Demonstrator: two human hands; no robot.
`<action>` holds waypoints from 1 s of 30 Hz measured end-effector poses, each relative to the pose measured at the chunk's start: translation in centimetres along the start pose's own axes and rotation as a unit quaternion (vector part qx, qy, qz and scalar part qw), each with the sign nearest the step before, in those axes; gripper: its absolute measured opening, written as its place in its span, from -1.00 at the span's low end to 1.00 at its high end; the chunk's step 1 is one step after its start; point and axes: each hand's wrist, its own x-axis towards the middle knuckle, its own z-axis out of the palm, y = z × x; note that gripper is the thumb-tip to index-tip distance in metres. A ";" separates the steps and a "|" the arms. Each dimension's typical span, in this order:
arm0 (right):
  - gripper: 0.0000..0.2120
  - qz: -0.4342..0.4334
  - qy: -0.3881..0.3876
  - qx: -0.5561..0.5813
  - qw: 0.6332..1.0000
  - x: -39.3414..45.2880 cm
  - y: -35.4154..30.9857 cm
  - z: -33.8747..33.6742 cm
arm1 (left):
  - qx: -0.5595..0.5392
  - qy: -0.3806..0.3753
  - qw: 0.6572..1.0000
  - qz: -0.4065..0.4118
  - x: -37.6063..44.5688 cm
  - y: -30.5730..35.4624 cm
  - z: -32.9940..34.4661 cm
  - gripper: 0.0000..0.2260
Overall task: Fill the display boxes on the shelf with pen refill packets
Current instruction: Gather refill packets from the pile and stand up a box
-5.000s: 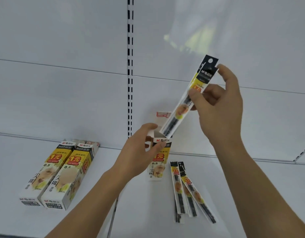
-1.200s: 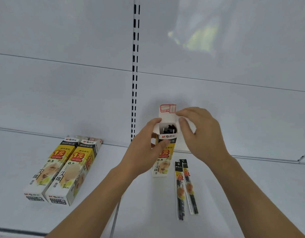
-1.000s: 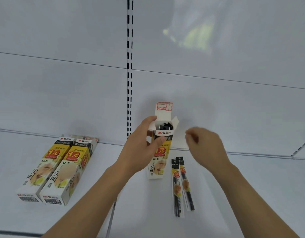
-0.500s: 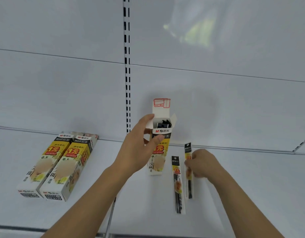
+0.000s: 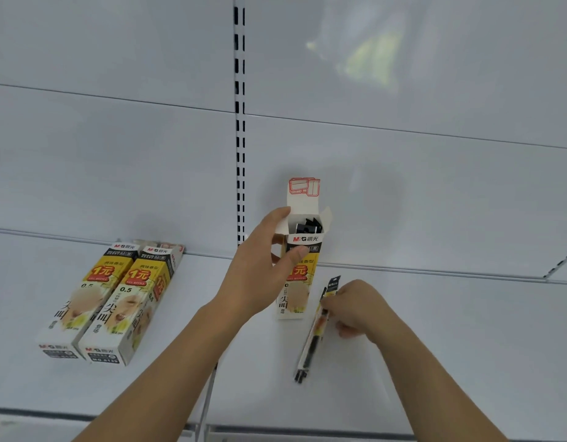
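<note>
Right hand point(image 5: 355, 306) now lifting tilted refill packets point(image 5: 314, 336), left hand point(image 5: 260, 275) gripping upright box point(image 5: 299, 275)

A white shelf point(image 5: 435, 362) runs beneath white back panels point(image 5: 116, 154), split by a slotted upright point(image 5: 239, 122). A pale light reflection point(image 5: 368, 59) glows near the top right corner.

The left hand point(image 5: 256, 275) holds the open display box point(image 5: 299, 269) upright on the shelf point(image 5: 451, 346); the right hand point(image 5: 355, 309) pinches refill packets point(image 5: 314, 339) beside it.
</note>
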 end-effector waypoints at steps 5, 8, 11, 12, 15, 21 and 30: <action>-0.88 -0.049 0.047 -0.109 0.992 0.1 -0.3 2.9 | -0.002 -0.004 1.000 0.011 -0.2 0.0 0.2 -0.44; -0.79 -0.053 0.055 -0.057 0.995 0.2 -0.3 2.8 | -0.001 -0.005 1.000 0.012 -0.1 0.1 0.1 -0.44; -0.62 -0.035 0.050 0.015 0.998 -0.4 -0.3 1.7 | -0.001 -0.006 1.000 0.012 -0.1 0.0 0.0 -0.44; -0.65 -0.038 0.050 0.032 0.998 -0.4 -0.2 1.1 | 0.001 -0.007 1.000 0.011 -0.1 0.0 -0.1 -0.44; -0.93 -0.070 0.055 0.121 0.989 -1.6 -0.7 -1.8 | 0.004 -0.011 1.000 0.010 -0.1 -0.1 -0.2 -0.43; -0.95 -0.212 0.221 0.320 0.897 -7.3 -4.9 -10.2 | 0.008 -0.013 1.000 0.011 -0.2 0.0 -0.2 -0.43; -0.87 -0.403 0.286 0.380 0.782 -9.6 -12.5 -9.3 | 0.023 -0.016 1.000 0.014 -0.5 0.1 -0.3 -0.44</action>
